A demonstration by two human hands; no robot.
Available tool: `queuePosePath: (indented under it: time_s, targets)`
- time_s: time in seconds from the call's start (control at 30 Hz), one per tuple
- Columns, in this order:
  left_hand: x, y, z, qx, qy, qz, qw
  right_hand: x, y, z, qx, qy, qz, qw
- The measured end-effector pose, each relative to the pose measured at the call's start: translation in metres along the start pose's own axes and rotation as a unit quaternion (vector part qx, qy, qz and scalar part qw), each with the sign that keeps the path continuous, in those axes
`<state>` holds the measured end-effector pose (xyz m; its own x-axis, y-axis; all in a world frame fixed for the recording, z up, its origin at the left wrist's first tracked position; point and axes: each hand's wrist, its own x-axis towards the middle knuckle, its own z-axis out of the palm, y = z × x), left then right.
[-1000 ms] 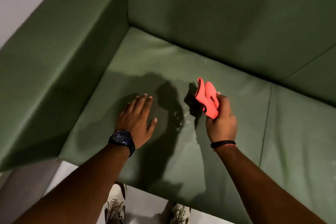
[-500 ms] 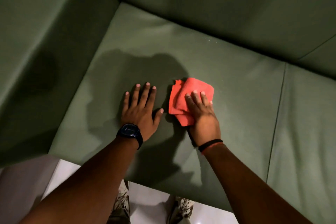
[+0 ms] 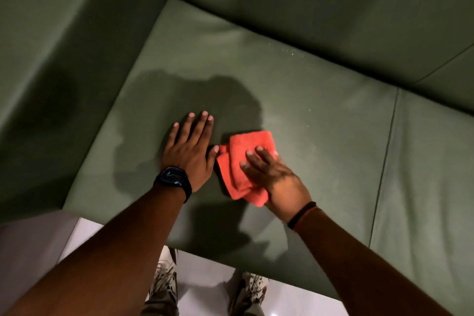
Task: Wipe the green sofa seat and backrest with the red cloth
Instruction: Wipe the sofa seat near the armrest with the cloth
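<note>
The right hand [image 3: 277,177] presses the folded red cloth [image 3: 243,164] flat on the sofa seat [image 3: 320,123], fingers spread; the left hand [image 3: 191,151] rests flat beside it, fingers together.

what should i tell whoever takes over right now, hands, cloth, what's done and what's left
Left hand: flat on the sofa seat, open, holding nothing.
Right hand: fingers spread, pressing the folded red cloth onto the seat beside the left hand.
Done: wiping is under way on the left seat cushion.
Left: pale specks near the back of the seat, the right cushion, and the backrest.
</note>
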<state>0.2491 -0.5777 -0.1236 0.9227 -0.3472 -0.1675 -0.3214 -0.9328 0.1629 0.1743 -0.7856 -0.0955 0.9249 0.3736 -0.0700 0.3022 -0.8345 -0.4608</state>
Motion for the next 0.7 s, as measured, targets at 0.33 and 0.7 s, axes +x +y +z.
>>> queuePosePath:
  time_s: [0.33, 0.7]
  targets:
    - [0.002, -0.003, -0.002, 0.01, -0.019, 0.004, 1.0, 0.001, -0.007, 0.001, 0.016, -0.039, 0.004, 0.999]
    - [0.002, -0.005, 0.002, 0.015, -0.017, 0.004, 1.0, 0.026, 0.0, -0.001, 0.017, -0.026, 0.011, 0.999]
